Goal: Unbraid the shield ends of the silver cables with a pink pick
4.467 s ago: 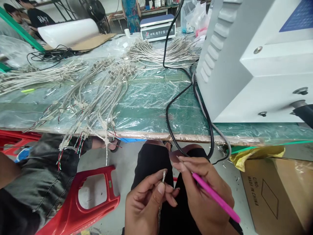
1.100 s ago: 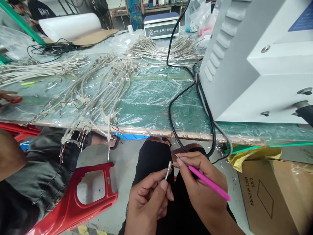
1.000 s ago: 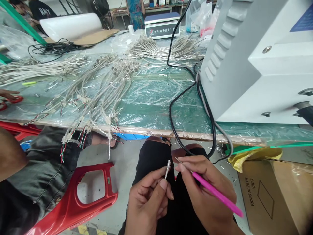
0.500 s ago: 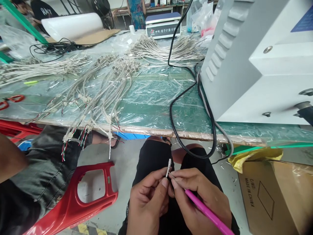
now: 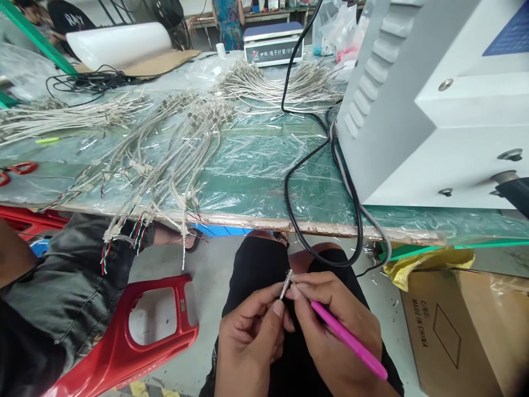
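Between thumb and fingers, my left hand (image 5: pixel 254 331) pinches a short cable end (image 5: pixel 285 285) with silvery braided shielding, pointing upward above my lap. My right hand (image 5: pixel 336 325) is closed around a pink-handled tool (image 5: pixel 349 339). The thin tip of that tool lies at the upper part of the braid, where strands look frayed. Both hands are close together, below the table edge. Bundles of whitish cables (image 5: pixel 165 149) lie on the table, several with bare coloured wires hanging over its edge.
A large grey-white machine (image 5: pixel 413 121) stands at the right, with a black cable (image 5: pixel 289 204) looping over the table edge (image 5: pixel 256 221). A red stool (image 5: pixel 165 331) and a seated person's leg (image 5: pixel 91 275) are at the left. A cardboard box (image 5: pixel 438 331) sits lower right.
My right hand has shifted slightly up and left, bringing the tool's tip higher along the braid. The braid's top now looks more spread. The whole view has shifted slightly.
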Motion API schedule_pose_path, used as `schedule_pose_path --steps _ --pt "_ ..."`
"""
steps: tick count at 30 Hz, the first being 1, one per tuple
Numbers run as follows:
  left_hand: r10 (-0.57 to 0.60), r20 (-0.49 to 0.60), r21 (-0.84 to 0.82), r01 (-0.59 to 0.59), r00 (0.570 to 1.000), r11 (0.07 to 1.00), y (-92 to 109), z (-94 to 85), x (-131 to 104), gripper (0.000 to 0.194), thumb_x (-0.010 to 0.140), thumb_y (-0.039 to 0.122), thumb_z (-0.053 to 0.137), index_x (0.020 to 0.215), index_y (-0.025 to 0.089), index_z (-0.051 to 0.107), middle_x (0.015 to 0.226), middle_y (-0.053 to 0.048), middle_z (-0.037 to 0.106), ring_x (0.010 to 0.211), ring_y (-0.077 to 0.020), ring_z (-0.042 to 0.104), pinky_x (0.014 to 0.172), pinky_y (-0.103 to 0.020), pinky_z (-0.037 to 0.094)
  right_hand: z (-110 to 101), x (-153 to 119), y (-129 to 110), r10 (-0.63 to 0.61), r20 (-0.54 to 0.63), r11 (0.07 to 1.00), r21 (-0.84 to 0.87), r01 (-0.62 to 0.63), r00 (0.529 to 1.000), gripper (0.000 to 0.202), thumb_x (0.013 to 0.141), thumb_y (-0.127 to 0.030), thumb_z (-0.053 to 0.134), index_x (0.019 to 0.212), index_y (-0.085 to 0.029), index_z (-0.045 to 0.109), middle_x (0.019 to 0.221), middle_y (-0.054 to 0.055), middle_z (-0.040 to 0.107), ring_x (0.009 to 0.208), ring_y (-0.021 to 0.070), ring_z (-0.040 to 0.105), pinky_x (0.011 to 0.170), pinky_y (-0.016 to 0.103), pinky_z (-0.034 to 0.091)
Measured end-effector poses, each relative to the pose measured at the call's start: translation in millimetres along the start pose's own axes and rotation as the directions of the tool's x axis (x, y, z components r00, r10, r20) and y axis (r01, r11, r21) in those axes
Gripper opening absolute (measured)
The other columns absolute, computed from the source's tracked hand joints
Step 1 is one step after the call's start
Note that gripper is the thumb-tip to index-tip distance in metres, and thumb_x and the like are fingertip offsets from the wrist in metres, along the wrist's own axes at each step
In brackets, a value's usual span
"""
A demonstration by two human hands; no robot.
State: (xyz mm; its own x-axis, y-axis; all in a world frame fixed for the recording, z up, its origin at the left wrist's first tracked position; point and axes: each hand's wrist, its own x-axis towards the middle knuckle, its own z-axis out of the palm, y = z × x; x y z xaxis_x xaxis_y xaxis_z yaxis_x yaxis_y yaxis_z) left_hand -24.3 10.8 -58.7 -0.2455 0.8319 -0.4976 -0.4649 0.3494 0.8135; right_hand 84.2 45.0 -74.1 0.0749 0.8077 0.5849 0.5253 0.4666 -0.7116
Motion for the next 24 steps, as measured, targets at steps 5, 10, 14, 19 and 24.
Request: schedule_pose_path --steps 5,10,14,19,24 --pt "0.03 -0.009 0.014 -0.03 1.0 0.999 2 2.9 0 0.027 0.07 0.036 0.086 0.092 0.019 0.084 0.056 -0.001 0.061 0.044 -0.0022 0.032 0.043 -0.017 0.02 3 1 1 -0.001 -0.003 0.998 -0.066 0.001 1.0 0.013 0.086 -0.01 0.064 0.076 -0.018 0.066 0.075 0.001 0.075 0.067 0.0091 0.074 0.065 0.012 0.059" --pt "0.051 -0.009 0.018 -0.05 0.999 0.999 -2 -1.7 -1 0.027 0.073 0.035 0.085 0.091 0.016 0.083 0.056 -0.002 0.061 0.043 -0.0027 0.031 0.043 -0.019 0.02 1 6 8 0.052 -0.103 0.991 -0.117 -0.064 0.993 0.011 0.087 -0.011 0.067 0.08 -0.019 0.067 0.081 0.003 0.076 0.072 0.0106 0.075 0.069 0.015 0.06" --pt "0.049 -0.004 -0.028 -0.049 0.999 0.998 -4 -6.7 -3 0.03 0.074 0.036 0.084 0.097 0.018 0.082 0.058 -0.002 0.062 0.045 -0.0031 0.031 0.045 -0.02 0.02 -6 15 7 0.033 -0.108 0.998 -0.049 -0.039 0.994 0.014 0.085 -0.007 0.067 0.079 -0.019 0.067 0.077 0.001 0.075 0.073 0.0098 0.074 0.071 0.015 0.06" --pt "0.0 0.069 -0.129 0.009 0.998 0.992 1 -5.9 -1 0.027 0.075 0.033 0.083 0.097 0.017 0.082 0.061 -0.001 0.061 0.047 -0.0038 0.031 0.046 -0.02 0.02 -9 5 -4 -0.043 0.006 0.992 0.122 0.041 0.999 0.016 0.08 -0.002 0.07 0.079 -0.018 0.065 0.077 0.001 0.076 0.072 0.0105 0.075 0.066 0.015 0.059" --pt "-0.025 0.06 -0.143 0.034 0.998 0.989 -1 -7.5 -1 0.027 0.073 0.034 0.085 0.094 0.016 0.082 0.059 0.001 0.055 0.048 -0.0041 0.031 0.047 -0.019 0.02 -9 -12 -4 -0.06 0.012 0.989 0.135 0.057 0.998 0.015 0.082 -0.003 0.069 0.081 -0.018 0.065 0.08 0.002 0.077 0.071 0.0111 0.075 0.066 0.015 0.059"
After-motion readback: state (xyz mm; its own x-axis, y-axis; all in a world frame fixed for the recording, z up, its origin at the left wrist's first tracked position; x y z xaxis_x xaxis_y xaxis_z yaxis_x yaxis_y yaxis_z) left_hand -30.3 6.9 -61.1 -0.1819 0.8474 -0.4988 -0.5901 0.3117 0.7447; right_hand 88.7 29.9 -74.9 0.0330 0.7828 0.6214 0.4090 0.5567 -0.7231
